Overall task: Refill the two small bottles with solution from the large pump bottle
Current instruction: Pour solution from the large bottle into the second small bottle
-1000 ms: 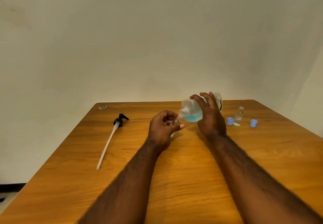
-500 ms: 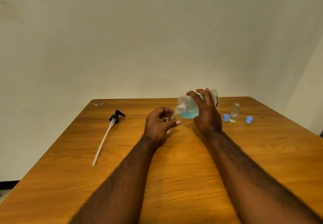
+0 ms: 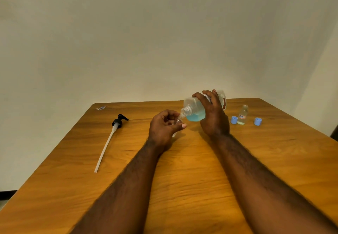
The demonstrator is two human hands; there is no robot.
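My two bare forearms reach out over the smooth, orange-brown wooden bench, its grain running in long streaks. My left hand is curled round a small clear plastic bottle, thumb laid across its front; most of the bottle is hidden in my fingers. Just beyond, my right hand wraps over the large clear plastic bottle, fingers curled across its body. That bottle is tipped on its side, its ribbed threaded neck slanting down to the small bottle's mouth, and blue liquid pools in its lower side. To the left lies the one black pump head with its long white straight tube, flat on the wood and well apart from my hands. To the right stands a second small clear bottle, upright and uncapped, with a little label. Two round blue caps flank it, one just beside it, one farther right. A small scrap sits at the far left corner.
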